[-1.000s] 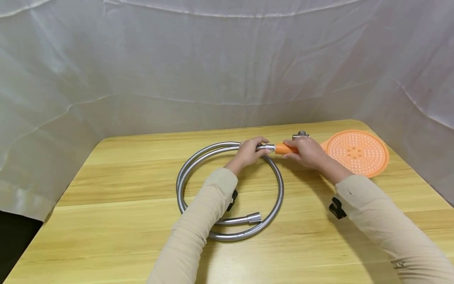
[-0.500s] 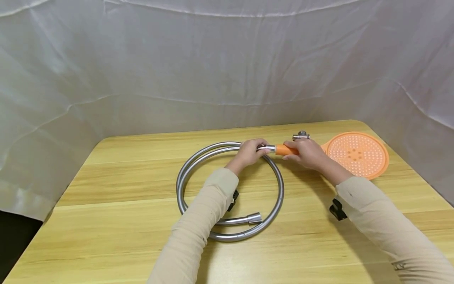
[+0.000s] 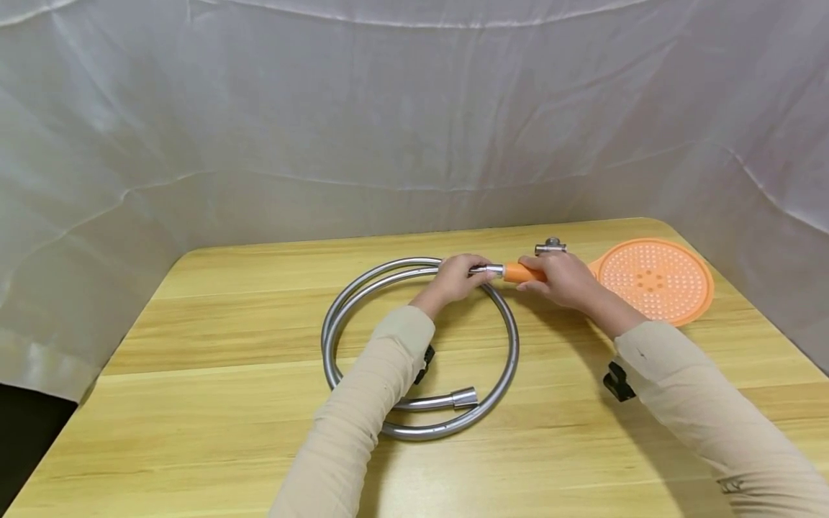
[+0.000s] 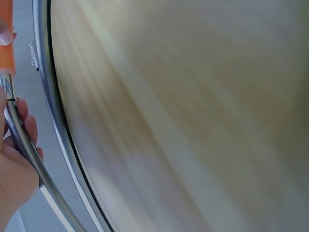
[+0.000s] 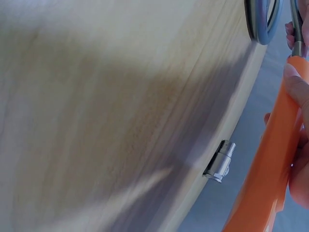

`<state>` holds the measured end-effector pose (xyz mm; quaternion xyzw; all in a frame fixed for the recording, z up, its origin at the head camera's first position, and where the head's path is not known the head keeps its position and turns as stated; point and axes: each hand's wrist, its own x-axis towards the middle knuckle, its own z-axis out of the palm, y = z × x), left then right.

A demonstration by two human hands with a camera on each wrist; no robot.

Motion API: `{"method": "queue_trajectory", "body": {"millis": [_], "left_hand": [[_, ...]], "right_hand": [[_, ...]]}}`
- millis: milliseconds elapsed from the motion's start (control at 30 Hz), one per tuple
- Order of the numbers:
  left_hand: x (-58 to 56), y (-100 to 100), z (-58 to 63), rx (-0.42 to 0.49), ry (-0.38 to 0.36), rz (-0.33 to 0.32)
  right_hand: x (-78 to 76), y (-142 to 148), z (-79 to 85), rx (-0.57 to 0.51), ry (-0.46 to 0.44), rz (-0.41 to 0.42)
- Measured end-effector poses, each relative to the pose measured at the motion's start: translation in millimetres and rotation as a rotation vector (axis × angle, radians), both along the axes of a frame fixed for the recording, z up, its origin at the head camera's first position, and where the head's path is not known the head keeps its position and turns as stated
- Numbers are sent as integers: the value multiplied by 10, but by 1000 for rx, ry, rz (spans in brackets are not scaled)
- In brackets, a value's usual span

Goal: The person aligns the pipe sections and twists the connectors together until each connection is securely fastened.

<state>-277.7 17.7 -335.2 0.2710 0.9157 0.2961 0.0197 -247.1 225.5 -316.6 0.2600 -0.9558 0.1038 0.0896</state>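
My left hand (image 3: 458, 277) pinches the chrome end fitting (image 3: 495, 270) of a grey metallic shower hose (image 3: 512, 345), right against the base of an orange shower head's handle. The rest of the hose lies coiled on the table, partly under my left forearm, its other chrome end (image 3: 463, 398) free inside the loop. My right hand (image 3: 562, 279) grips the handle of the orange shower head (image 3: 655, 282), whose round nozzle face points up. In the left wrist view the hose runs through my curled fingers (image 4: 30, 128) up to the orange handle (image 4: 7, 55).
A small chrome valve fitting with a threaded end (image 3: 550, 247) lies just behind my right hand near the table's back edge. The wooden table (image 3: 227, 417) is enclosed by pale curtains (image 3: 414, 129). Black wrist mounts (image 3: 618, 382) hang under both sleeves.
Both hands keep their holds in nearly the same place. The shower head's face tilts slightly back and forth; the coil on the table stays put.
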Motion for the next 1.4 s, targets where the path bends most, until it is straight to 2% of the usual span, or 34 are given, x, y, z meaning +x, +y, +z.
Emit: {"method": "queue_trajectory", "body": {"millis": [167, 367, 700, 1100, 1400], "left_hand": [[2, 19, 2, -20, -19, 10], [16, 20, -3, -3, -40, 34], [25, -1, -27, 40, -18, 50], [-8, 28, -36, -22, -18, 26], [-2, 23, -24, -12, -20, 42]], "right_hand": [[12, 2, 6, 1, -1, 0], [16, -4, 1, 0, -15, 0], [1, -9, -20, 0, -2, 12], [5, 4, -27, 5, -5, 9], [0, 3, -40, -4, 1, 13]]}}
